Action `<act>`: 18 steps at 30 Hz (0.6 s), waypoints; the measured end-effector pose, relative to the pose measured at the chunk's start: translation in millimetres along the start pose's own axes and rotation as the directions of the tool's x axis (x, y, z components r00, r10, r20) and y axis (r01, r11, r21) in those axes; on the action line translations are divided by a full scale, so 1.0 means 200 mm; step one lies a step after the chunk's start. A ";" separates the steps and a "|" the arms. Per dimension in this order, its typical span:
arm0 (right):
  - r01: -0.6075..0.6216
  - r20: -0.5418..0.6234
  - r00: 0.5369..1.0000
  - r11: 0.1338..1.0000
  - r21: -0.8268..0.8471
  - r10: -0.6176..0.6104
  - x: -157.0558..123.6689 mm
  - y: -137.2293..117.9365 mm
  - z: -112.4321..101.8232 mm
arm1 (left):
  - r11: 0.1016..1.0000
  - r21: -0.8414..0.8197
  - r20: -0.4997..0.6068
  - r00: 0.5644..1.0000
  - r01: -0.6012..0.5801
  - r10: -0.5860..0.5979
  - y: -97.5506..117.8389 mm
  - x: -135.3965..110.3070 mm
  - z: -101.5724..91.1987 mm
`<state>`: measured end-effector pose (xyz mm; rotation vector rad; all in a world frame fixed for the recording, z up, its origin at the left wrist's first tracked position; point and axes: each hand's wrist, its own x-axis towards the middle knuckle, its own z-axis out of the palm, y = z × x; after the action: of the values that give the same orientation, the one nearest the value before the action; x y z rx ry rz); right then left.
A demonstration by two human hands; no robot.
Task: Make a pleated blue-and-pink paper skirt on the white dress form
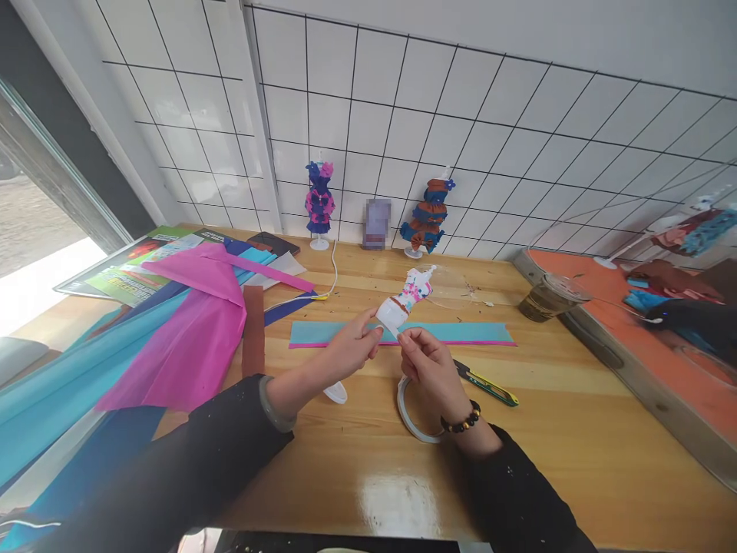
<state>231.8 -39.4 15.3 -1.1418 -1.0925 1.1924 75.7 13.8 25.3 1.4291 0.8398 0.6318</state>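
Left hand [358,339]: fingers pinching mannequin [415,289] by lower end. Right hand [431,364]: fingers pressed together there. From mannequin, white ring [405,415] at six o'clock, cutter [489,384] at four.

Bright daylight from L window [34,219]; glare on tabletop [345,461], btm ctr; wide-angle warp nr edges.

Your glossy light-brown wooden table [546,468] carries 2 small ruffled dresses on round white stands at its far edge: 1 navy-and-pink dress [319,201] and 1 brown-and-blue dress [429,219]. Across its middle lies a long light-blue strip layered over pink [466,333]. Nearer your edge, a white ring-shaped roll [406,421] sits near a slim yellow-and-green cutter [491,386]. Thin pink and blue sheets [199,338] crowd the left edge.
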 end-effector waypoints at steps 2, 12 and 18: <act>-0.010 -0.011 1.000 0.999 0.034 0.010 0.00 0.00 0.01 | 1.000 0.008 0.009 1.000 -0.020 0.019 0.00 0.00 0.01; 0.005 -0.090 0.996 0.999 -0.038 -0.008 0.01 -0.01 0.01 | 1.000 -0.013 0.026 1.000 -0.004 0.004 0.01 -0.01 0.02; -0.001 -0.120 0.993 0.997 -0.072 -0.008 0.02 0.02 0.00 | 1.000 -0.023 0.031 0.999 0.021 -0.020 0.02 -0.01 0.03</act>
<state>231.7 -35.2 11.0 -1.2504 -1.0526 1.0745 79.0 9.1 29.4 1.4039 0.8193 0.6005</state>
